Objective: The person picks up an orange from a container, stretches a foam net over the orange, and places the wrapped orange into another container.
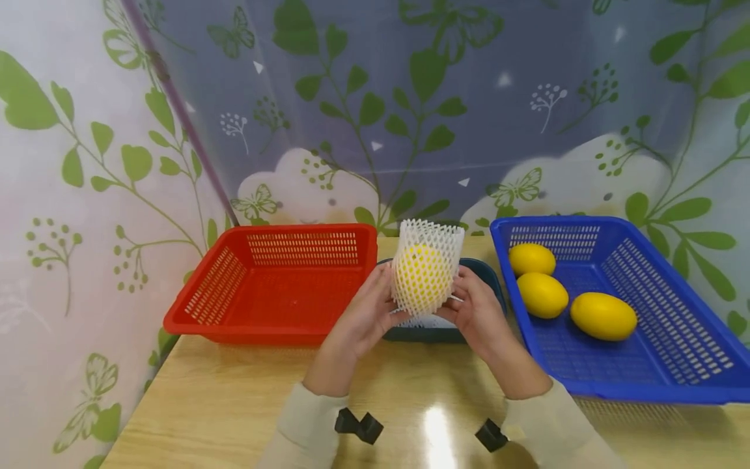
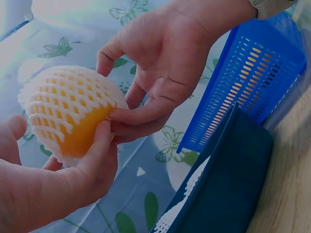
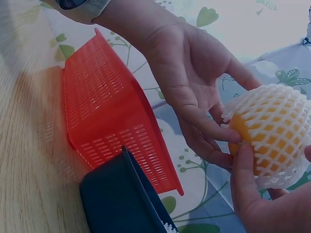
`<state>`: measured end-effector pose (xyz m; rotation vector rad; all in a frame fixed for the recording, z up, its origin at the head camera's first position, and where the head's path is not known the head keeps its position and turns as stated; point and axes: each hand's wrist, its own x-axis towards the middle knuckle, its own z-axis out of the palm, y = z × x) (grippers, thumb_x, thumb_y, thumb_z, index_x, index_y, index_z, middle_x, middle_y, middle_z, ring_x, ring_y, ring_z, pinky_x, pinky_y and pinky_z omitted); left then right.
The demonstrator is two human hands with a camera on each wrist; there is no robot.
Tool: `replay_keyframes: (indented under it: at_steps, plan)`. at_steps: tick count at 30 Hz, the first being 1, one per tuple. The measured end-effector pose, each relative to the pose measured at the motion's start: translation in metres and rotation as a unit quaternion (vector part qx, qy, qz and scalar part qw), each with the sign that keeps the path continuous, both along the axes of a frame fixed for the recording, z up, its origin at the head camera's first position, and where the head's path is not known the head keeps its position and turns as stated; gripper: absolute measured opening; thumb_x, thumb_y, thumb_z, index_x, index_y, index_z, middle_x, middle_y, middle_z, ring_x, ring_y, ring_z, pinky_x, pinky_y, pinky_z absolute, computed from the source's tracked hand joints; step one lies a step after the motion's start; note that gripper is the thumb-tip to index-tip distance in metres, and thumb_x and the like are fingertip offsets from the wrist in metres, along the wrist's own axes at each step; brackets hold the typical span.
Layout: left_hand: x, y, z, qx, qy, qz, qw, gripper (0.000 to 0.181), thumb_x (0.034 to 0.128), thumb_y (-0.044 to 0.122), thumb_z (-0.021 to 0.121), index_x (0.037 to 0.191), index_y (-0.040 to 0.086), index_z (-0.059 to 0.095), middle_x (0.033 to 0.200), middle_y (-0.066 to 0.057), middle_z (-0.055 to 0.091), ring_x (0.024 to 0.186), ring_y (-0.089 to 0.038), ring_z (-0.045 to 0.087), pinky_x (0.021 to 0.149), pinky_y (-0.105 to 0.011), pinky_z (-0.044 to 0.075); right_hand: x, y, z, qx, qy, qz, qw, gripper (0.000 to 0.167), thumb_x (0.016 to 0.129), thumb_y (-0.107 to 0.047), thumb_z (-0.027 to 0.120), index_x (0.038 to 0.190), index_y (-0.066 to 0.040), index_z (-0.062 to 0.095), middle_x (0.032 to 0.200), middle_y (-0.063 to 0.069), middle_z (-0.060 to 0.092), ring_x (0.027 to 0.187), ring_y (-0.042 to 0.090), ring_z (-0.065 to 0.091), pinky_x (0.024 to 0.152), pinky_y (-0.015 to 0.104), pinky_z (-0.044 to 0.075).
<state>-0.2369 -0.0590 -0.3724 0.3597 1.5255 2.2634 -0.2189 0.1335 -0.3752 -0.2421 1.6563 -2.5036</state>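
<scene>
One netted yellow fruit (image 1: 421,277) partly hides a basin (image 1: 430,335).

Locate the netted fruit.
The netted yellow fruit is just right of centre in the head view, held by the left hand and right hand, between the red basket and blue basket.

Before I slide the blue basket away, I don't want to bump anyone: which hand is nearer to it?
Right. The right hand is left of the blue basket; the left hand is farther left, across the netted yellow fruit.
</scene>
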Motion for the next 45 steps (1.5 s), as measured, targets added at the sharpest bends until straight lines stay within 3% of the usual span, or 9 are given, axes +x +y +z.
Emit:
replay_keyframes:
  at_steps: [11,17,23,31,37,45]
  plan:
    - [-0.0008,-0.0014,0.0004,-0.002,-0.011,-0.002,0.9999,0.040,0.1059,0.030,0.038,0.142,0.016,0.031,0.130,-0.011,0.047,0.104,-0.022,0.056,0.090,-0.038,0.051,-0.0027,-0.0026,-0.0029,-0.022,-0.030,0.001,0.9993,0.023,0.101,-0.019,0.034,0.123,-0.015,0.040,0.104,-0.003,0.061,0.086,0.017,0.060,0.084,0.032,0.054]
    - [-0.0028,-0.0020,0.0018,0.015,-0.002,-0.005,0.9999,0.045,0.1022,0.033,0.046,0.141,0.015,0.032,0.123,-0.009,0.050,0.099,-0.021,0.058,0.087,-0.034,0.053,-0.0031,-0.0013,-0.0001,-0.033,-0.024,-0.002,0.9992,0.023,0.102,-0.026,0.036,0.123,-0.015,0.039,0.105,-0.002,0.063,0.085,0.018,0.060,0.083,0.031,0.054]
    - [-0.0029,-0.0033,0.0021,0.016,0.002,-0.005,0.9999,0.051,0.0975,0.030,0.055,0.141,0.015,0.034,0.121,-0.010,0.054,0.101,-0.022,0.061,0.093,-0.039,0.051,-0.0032,-0.0004,-0.0021,-0.041,-0.018,0.015,0.9989,0.030,0.105,-0.034,0.032,0.125,-0.018,0.045,0.107,-0.003,0.065,0.091,0.016,0.063,0.084,0.029,0.055]
    - [-0.0014,-0.0054,0.0004,0.006,-0.005,0.001,1.0000,0.044,0.0969,0.023,0.060,0.135,0.015,0.041,0.109,-0.005,0.064,0.096,-0.020,0.063,0.087,-0.030,0.054,-0.0018,0.0006,-0.0035,-0.052,-0.015,0.024,0.9983,0.031,0.105,-0.040,0.030,0.126,-0.024,0.048,0.112,-0.004,0.060,0.095,0.013,0.060,0.083,0.025,0.054]
    - [-0.0013,-0.0056,0.0029,0.012,-0.012,-0.009,0.9998,0.038,0.1013,0.023,0.053,0.136,0.014,0.039,0.115,-0.005,0.058,0.097,-0.018,0.060,0.085,-0.028,0.054,-0.0015,-0.0004,-0.0014,-0.047,-0.028,0.017,0.9984,0.033,0.105,-0.039,0.032,0.129,-0.020,0.044,0.111,-0.003,0.061,0.095,0.013,0.060,0.083,0.025,0.053]
    - [-0.0014,-0.0056,0.0037,0.015,-0.014,-0.012,0.9997,0.035,0.1055,0.031,0.040,0.136,0.014,0.035,0.134,-0.015,0.050,0.109,-0.022,0.056,0.091,-0.033,0.052,-0.0032,0.0012,-0.0046,-0.062,-0.010,0.036,0.9974,0.029,0.105,-0.034,0.031,0.124,-0.020,0.047,0.108,-0.002,0.060,0.089,0.014,0.058,0.082,0.026,0.053]
